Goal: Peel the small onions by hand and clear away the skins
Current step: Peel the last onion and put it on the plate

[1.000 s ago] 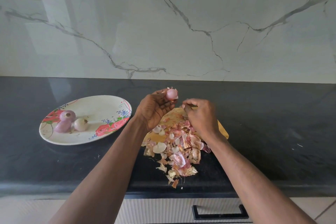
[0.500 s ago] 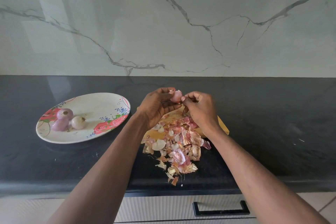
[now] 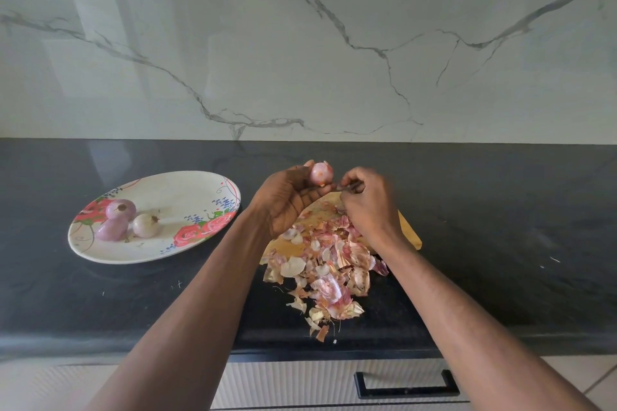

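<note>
**Item: small onion in L hand, centre frame**

- Small pink part-peeled onion (image 3: pixel 321 173): centre of frame, above the far end of the board. Sits at the fingertips of the left hand (image 3: pixel 289 201), palm up, fingers curled round it w/ thumb on its left side. Onion projects above the fingers, most of its surface exposed.
- Right hand (image 3: pixel 369 202): just right of the onion, back of hand to camera, fingers curled in; fingertips look pinched together close to the onion's lower right. What they pinch is too small and blurred to tell.
- Pile of loose pink, tan and white onion skins (image 3: pixel 329 272): below both hands, centre to lower centre, spread over a tan wooden cutting board (image 3: pixel 409 232) and spilling onto the black stone countertop (image 3: pixel 500 210) toward the front edge.
- White oval plate w/ red rose print (image 3: pixel 187 190): left of centre, well apart from the hands. Holds three small peeled onions (image 3: pixel 128 218), grouped at its left end, touching or nearly so.
- White marble-veined wall (image 3: pixel 334 43): upper half. Pale drawer front w/ black handle (image 3: pixel 405 384): bottom right of centre.
</note>
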Tool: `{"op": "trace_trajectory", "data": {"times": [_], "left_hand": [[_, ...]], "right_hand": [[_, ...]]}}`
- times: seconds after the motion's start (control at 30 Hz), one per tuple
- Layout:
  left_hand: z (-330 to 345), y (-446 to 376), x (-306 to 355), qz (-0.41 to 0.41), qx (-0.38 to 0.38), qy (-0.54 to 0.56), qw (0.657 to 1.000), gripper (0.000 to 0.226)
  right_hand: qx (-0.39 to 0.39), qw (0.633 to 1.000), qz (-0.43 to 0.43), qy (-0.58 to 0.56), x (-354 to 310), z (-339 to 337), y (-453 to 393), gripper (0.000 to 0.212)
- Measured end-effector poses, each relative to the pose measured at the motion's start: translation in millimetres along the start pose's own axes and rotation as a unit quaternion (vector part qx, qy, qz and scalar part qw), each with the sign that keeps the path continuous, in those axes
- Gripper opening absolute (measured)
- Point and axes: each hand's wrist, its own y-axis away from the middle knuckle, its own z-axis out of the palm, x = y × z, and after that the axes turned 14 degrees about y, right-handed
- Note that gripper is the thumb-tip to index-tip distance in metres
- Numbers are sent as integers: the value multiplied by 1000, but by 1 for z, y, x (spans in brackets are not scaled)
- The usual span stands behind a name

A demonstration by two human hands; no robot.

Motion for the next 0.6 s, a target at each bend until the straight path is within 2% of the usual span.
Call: {"op": "trace_trajectory", "data": {"times": [0.13, 0.23, 0.33, 0.4, 0.5, 0.6], "left_hand": [[-1, -2, 1, 2, 16, 0, 1000, 13], [-2, -2, -1, 0, 15, -40, 999, 10], [-3, -3, -3, 0, 7, -81, 997, 9], [-2, -2, -4, 0, 6, -102, 995, 12], [0, -1, -4, -2, 2, -87, 996, 14], [1, 0, -2, -3, 5, -49, 999, 9]], "right_hand": [[45, 998, -49, -21, 1, -1, 2, 8], [58, 992, -107, -41, 1, -1, 3, 26], [53, 989, -139, -25, -1, 1, 5, 14], [69, 992, -105, -19, 1, 2, 3, 6], [85, 996, -31, 7, 7, 3, -2, 8], [73, 996, -35, 45, 10, 4, -1, 14]]}}
